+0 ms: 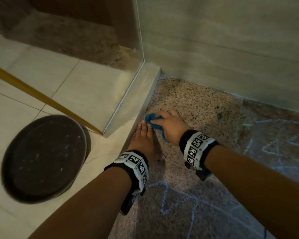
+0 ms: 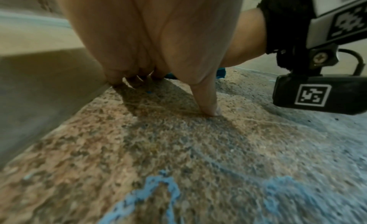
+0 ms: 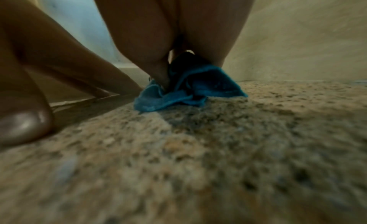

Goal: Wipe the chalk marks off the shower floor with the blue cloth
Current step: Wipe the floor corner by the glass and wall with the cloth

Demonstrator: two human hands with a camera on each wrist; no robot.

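Blue and bunched up, the cloth point(image 1: 153, 122) sits on the speckled shower floor point(image 1: 193, 100) in the corner by the low stone curb point(image 1: 143, 94), pressed down under the right hand point(image 1: 171, 127), whose fingers curl round it and grip it. The left hand point(image 1: 142, 140) lies just beside it, flat along the curb with straight fingers and thumb touching the floor, holding nothing; it looks like a brace.

The floor around the cloth and toward the back wall point(image 1: 231, 49) shows no clear chalk lines, so that corner seems done or was never marked. Plenty is left: pale blue chalk marks point(image 1: 273, 140) run across the darker stretch to the right, and more chalk lines point(image 1: 173, 197) lie nearer the person, between the forearms. The left wrist view shows thick blue chalk point(image 2: 155, 194) close behind the left hand too. By this judgement the wiping is at an early stage.

Outside the shower, a glass panel point(image 1: 128, 66) stands on the curb and a dark round tray point(image 1: 43, 157) lies on the pale tiles point(image 1: 33, 69).
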